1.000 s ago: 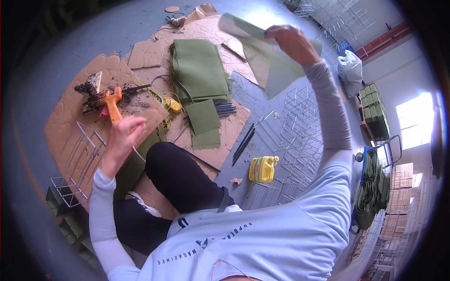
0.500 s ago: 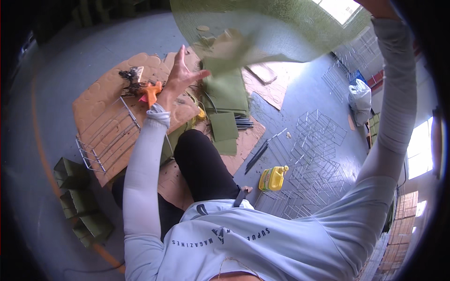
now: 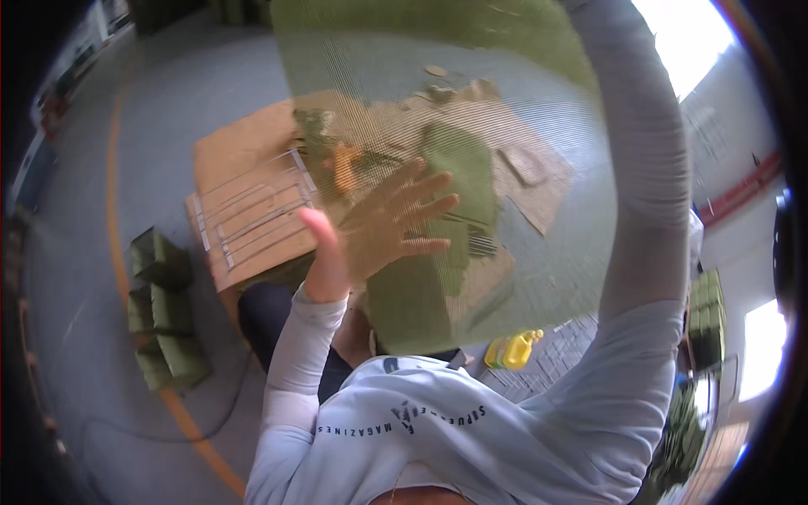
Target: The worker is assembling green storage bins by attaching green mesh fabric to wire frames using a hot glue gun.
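A large see-through green mesh sheet (image 3: pixel 547 269) hangs in front of me, its upper part running out of the top of the picture. My left hand (image 3: pixel 379 223) is open with spread fingers. Those fingers show through the sheet, while the thumb is beyond its left edge; whether they touch it I cannot tell. My right arm reaches up beside the sheet, and the hand is cut off at the top edge. Through the mesh I see an orange glue gun (image 3: pixel 344 171) and stacked green pieces (image 3: pixel 461 164). A metal wire rack (image 3: pixel 252 215) lies on cardboard (image 3: pixel 244 135), left of my left hand.
Green open boxes (image 3: pixel 160 257) stand on the floor at the left, near an orange floor line (image 3: pixel 114 181). A yellow jug (image 3: pixel 510 350) is by my body at the right, with wire frames (image 3: pixel 564 345) next to it. More green items (image 3: pixel 707 316) are stacked at far right.
The green sheet has come down and nearer, now hanging across the work area. My left hand has moved right and lower with fingers spread; my right hand has left the picture.
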A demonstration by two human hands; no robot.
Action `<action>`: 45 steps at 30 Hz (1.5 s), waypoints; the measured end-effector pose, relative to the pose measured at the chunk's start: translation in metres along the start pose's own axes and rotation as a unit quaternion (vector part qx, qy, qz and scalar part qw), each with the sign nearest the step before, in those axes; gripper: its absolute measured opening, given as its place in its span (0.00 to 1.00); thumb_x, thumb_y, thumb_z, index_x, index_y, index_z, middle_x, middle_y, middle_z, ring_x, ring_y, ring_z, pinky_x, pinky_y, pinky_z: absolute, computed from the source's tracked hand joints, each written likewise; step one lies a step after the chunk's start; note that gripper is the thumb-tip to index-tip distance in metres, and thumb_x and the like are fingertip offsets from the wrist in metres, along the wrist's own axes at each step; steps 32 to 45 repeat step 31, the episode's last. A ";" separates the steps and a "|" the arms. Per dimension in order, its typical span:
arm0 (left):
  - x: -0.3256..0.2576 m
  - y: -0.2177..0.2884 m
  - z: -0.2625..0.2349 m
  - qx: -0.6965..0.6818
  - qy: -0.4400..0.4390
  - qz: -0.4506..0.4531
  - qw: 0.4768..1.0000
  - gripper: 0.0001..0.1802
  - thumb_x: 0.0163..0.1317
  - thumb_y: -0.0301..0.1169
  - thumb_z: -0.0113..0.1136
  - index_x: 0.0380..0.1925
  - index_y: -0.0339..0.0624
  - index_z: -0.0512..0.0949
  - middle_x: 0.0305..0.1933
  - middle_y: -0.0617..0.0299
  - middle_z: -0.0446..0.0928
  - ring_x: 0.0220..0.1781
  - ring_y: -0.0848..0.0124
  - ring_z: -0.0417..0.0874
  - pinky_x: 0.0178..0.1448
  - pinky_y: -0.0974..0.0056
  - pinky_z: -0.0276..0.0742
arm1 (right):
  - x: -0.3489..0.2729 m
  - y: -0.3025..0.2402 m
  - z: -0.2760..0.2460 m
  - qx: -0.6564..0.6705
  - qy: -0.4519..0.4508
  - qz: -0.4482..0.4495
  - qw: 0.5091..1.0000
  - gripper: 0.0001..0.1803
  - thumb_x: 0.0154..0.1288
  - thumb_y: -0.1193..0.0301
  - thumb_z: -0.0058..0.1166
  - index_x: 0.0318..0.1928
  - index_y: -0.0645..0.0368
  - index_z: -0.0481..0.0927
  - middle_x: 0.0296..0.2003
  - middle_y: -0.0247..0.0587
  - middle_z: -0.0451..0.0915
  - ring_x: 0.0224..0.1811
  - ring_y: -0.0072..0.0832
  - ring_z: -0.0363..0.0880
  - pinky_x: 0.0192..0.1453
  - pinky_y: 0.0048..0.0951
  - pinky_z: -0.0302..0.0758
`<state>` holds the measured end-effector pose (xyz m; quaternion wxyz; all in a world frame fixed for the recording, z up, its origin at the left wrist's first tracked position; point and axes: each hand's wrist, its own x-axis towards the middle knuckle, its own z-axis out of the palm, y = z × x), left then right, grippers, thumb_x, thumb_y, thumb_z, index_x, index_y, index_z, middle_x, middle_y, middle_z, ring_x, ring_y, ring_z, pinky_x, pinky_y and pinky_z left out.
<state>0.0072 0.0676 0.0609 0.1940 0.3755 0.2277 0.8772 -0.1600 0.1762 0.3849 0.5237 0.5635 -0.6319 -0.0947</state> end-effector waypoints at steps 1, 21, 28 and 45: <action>0.008 0.009 0.018 -0.088 -0.033 0.028 0.995 0.70 0.42 0.82 0.45 0.75 0.42 0.45 0.79 0.48 0.44 0.79 0.50 0.49 0.71 0.45 0.63 | -0.001 0.004 -0.014 -0.078 -0.028 0.002 0.997 0.05 0.52 0.76 0.54 0.26 0.63 0.82 0.27 0.46 0.81 0.32 0.41 0.82 0.36 0.38 0.79; -0.154 0.204 -0.135 0.317 0.554 -0.008 0.769 0.12 0.67 0.33 0.58 0.44 0.36 0.81 0.37 0.60 0.84 0.35 0.73 0.84 0.41 0.69 0.79 | 0.036 -0.203 0.392 0.067 -0.088 0.102 0.989 0.04 0.52 0.71 0.56 0.23 0.50 0.81 0.21 0.37 0.81 0.27 0.33 0.82 0.40 0.37 0.69; -0.163 0.197 -0.206 0.355 0.584 -0.034 0.730 0.11 0.67 0.30 0.59 0.44 0.35 0.81 0.39 0.62 0.83 0.36 0.76 0.82 0.41 0.70 0.77 | -0.001 -0.221 0.482 0.118 -0.093 0.110 0.982 0.06 0.57 0.72 0.54 0.30 0.51 0.84 0.45 0.39 0.84 0.53 0.26 0.78 0.52 0.38 0.69; -0.166 0.193 -0.220 0.384 0.604 -0.028 0.698 0.13 0.67 0.29 0.58 0.47 0.34 0.79 0.43 0.62 0.83 0.41 0.75 0.83 0.48 0.68 0.78 | -0.021 -0.241 0.495 0.207 -0.158 0.197 0.945 0.10 0.58 0.72 0.53 0.38 0.52 0.86 0.68 0.45 0.66 0.68 0.28 0.67 0.66 0.46 0.62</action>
